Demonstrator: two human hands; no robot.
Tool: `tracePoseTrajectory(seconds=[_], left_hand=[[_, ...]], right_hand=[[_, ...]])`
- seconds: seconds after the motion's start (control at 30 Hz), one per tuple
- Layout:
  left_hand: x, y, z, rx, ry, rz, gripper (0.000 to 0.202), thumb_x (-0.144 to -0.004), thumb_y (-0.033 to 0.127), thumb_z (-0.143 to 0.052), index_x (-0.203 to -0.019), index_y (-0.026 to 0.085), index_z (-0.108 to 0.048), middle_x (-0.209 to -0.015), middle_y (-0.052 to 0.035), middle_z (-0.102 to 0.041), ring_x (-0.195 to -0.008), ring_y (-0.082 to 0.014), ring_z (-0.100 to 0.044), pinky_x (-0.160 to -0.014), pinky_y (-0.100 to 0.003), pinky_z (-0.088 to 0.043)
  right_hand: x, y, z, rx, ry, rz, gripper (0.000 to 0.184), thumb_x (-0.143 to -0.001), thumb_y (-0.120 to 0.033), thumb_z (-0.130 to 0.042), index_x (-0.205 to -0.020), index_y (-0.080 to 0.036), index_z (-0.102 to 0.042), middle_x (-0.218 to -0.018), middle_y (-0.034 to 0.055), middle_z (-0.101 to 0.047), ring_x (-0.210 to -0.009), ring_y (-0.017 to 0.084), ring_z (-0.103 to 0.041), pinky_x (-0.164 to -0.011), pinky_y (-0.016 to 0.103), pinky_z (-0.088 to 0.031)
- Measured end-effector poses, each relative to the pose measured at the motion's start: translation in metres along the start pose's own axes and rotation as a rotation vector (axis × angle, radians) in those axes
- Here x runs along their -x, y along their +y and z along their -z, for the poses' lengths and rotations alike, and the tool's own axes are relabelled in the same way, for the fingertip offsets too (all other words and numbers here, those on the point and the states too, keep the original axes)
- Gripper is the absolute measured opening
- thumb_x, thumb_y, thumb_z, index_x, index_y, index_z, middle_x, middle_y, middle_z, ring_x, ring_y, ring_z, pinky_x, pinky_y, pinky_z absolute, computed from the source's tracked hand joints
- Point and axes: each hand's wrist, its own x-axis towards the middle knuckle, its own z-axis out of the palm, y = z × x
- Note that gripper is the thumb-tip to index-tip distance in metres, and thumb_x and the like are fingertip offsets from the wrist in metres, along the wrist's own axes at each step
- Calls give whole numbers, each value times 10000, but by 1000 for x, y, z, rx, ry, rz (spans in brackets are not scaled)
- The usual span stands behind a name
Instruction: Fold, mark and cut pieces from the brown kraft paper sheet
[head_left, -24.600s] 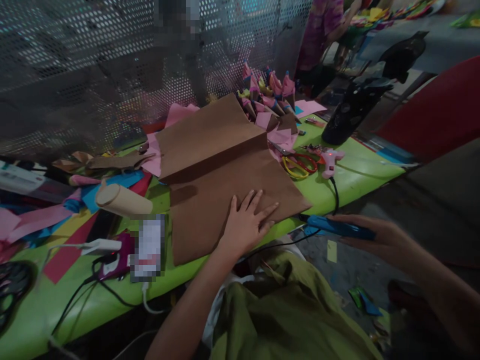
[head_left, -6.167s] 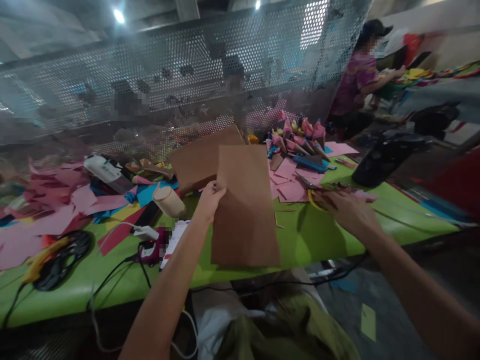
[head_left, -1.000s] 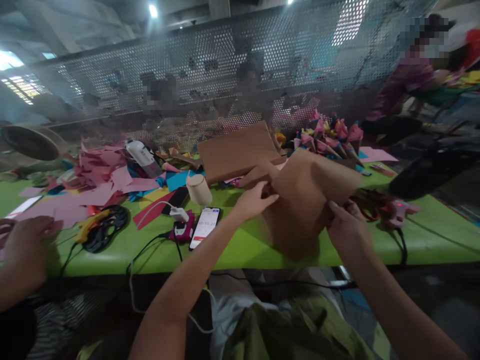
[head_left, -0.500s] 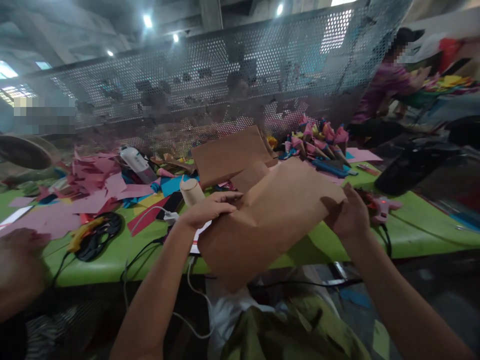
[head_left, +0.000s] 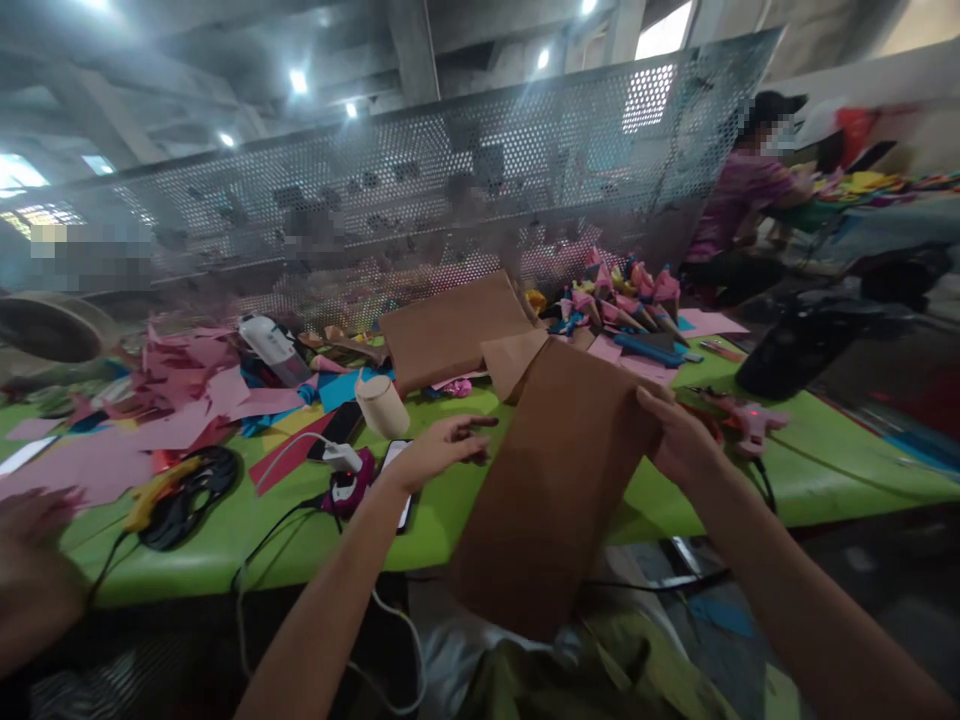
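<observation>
My right hand [head_left: 679,432] pinches the upper right edge of a sheet of brown kraft paper [head_left: 544,480], which hangs down past the table's front edge. Just left of that sheet, my left hand [head_left: 448,452] hovers over the green table with its fingers apart and nothing in it. Farther back lies more brown paper [head_left: 450,325], with a small flap of it [head_left: 514,362] partly behind the sheet I hold. Beside my left hand are a cream-coloured mug [head_left: 381,405] and a phone [head_left: 401,480] under my wrist.
A purple power socket [head_left: 349,485] with cables, a tape dispenser-like yellow and black item [head_left: 184,495] and pink paper pieces [head_left: 112,450] lie left. To the right are a pink glue gun [head_left: 757,425], a black container [head_left: 791,340] and paper cones [head_left: 622,300]. Another person's hand [head_left: 37,560] is at far left.
My left hand has let go of the brown sheet and moved off it. The sheet has swung from slanting between both hands to hanging from my right hand.
</observation>
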Motion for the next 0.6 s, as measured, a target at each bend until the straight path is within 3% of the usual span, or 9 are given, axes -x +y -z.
tracePoseTrajectory(seconds=[0.2, 0.4, 0.5, 0.6], left_hand=[[-21, 20, -33, 108, 24, -211, 576, -848, 590, -725, -1265, 194, -683, -1418, -131, -652, -1324, -307, -581, -1135, -452, -421], [-43, 25, -46, 277, 89, -281, 590, -846, 474, -744, -1342, 179, -624, -1447, -140, -631, -1334, -320, -578, -1141, -478, -427], [-52, 22, -48, 301, 115, -276, 552, -822, 329, -733, -1337, 167, -619, -1412, -130, -658, -1300, -310, -602, -1119, -477, -453], [-55, 21, -48, 299, 83, -301, 601, -794, 228, -697, -1385, 174, -598, -1405, -112, -664, -1304, -296, -601, -1137, -474, -438]], right_hand=[[18, -6, -9, 143, -110, -20, 452, -585, -513, -925, -951, -294, -775, -1031, 2, -832, -1037, 277, -764, -939, 382, -604], [31, -2, -16, 296, -282, -12, 528, -618, -581, -903, -1047, -291, -799, -1197, 26, -796, -1197, 309, -699, -1095, 461, -511], [29, 4, -13, 275, -309, -25, 471, -631, -476, -926, -1033, -266, -801, -1145, 31, -812, -1148, 283, -720, -1047, 412, -547], [20, 9, -9, 136, -210, -52, 365, -638, -420, -909, -933, -242, -790, -1015, 29, -830, -989, 232, -766, -865, 305, -614]])
